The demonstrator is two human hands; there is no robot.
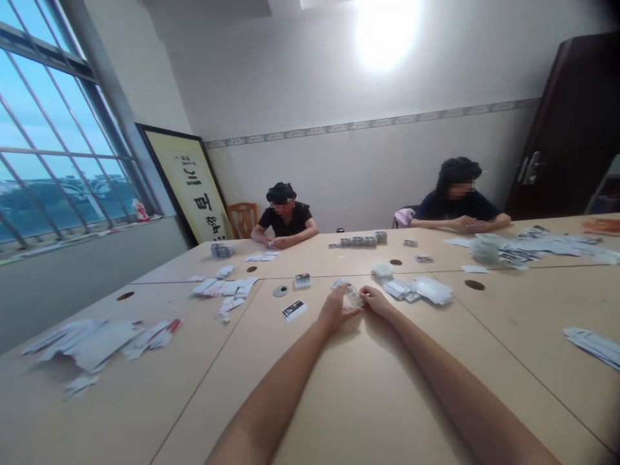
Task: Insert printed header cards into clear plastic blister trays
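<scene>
Near the middle of the table, my left hand is closed around a small see-through plastic packet. The thumb and fingertips of my right hand pinch its right edge. What is inside the packet is too small to make out. A dark printed card lies flat to the left of my hands, with a small stack of cards behind it. Beyond my right hand are a pile of see-through sleeves and some white slips.
Two people, one in a black shirt and one in dark clothing, sit across the table handling small items. Torn white paper lies at left, more cards and sleeves at right. Several card stacks line the far edge.
</scene>
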